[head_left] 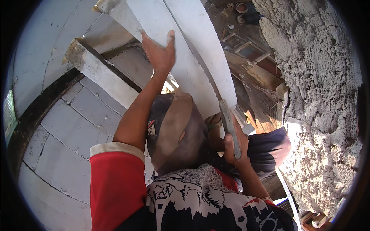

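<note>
A long saw (206,74) with a dull, jagged-edged blade is in my right hand (238,143). My fingers and thumb are closed around its worn grey handle (229,127). The blade runs away from me across a pale white block (177,82), with white surface showing on both sides of it. How deep the blade sits cannot be told. My left hand (160,56) grips the block's left side, thumb raised and some fingers hidden behind the edge. My bent knee, in dark and tan cloth (173,127), is just under the block's near end.
A grey block wall (73,134) fills the left, with a dark curved beam (42,104) and another pale slab (100,73) jutting out. Rough mortar (312,77) covers the right side. Below lie a wooden frame (250,50), wire mesh (264,100) and a small bucket (241,7).
</note>
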The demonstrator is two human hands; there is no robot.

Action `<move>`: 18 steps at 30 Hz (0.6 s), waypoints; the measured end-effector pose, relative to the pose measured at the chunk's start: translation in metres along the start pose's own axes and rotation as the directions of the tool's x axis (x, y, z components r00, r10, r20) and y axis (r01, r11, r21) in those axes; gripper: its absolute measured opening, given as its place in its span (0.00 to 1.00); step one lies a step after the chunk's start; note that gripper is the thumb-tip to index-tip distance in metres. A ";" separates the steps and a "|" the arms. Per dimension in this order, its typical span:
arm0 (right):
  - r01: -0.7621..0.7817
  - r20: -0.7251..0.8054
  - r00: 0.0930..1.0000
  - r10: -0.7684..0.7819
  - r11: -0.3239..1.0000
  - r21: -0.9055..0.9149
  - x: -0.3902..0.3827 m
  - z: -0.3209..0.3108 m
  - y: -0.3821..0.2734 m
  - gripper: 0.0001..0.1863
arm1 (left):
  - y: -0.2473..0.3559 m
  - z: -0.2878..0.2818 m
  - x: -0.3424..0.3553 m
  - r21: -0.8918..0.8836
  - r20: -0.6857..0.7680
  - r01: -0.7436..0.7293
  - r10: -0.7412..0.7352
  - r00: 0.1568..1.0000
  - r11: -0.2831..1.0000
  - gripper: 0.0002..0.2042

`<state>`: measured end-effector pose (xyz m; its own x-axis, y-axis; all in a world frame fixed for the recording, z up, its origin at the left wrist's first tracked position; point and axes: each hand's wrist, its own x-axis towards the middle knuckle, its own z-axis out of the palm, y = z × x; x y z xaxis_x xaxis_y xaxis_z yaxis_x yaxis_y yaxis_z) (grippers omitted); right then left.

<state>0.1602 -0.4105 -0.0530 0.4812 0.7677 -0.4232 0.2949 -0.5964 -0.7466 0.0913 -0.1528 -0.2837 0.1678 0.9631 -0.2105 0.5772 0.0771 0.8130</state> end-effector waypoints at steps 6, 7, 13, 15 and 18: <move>-0.122 0.043 0.992 0.116 0.975 0.187 0.083 0.041 0.003 0.31 | -0.004 0.004 -0.009 -0.002 0.001 0.033 -0.033 0.999 0.999 0.55; -0.170 0.084 0.984 0.157 0.969 0.180 0.059 0.025 -0.003 0.31 | -0.009 0.003 -0.002 -0.025 -0.016 0.021 -0.022 1.000 0.999 0.55; 0.013 0.006 1.000 -0.013 0.997 0.082 -0.013 0.004 0.010 0.33 | 0.003 -0.001 -0.003 -0.014 0.019 0.053 -0.053 0.998 0.998 0.54; -0.039 -0.026 0.999 0.042 0.992 0.121 0.063 0.036 0.027 0.32 | 0.007 0.004 -0.010 -0.042 0.071 0.061 -0.058 0.996 0.997 0.56; -0.129 0.025 0.992 0.127 0.967 0.218 0.070 0.037 0.020 0.30 | -0.004 0.007 -0.007 -0.035 0.018 0.041 -0.041 0.999 0.999 0.55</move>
<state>0.1687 -0.3597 -0.1165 0.4939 0.6916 -0.5269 0.0435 -0.6249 -0.7795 0.0935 -0.1618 -0.2892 0.1585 0.9543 -0.2532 0.5554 0.1259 0.8220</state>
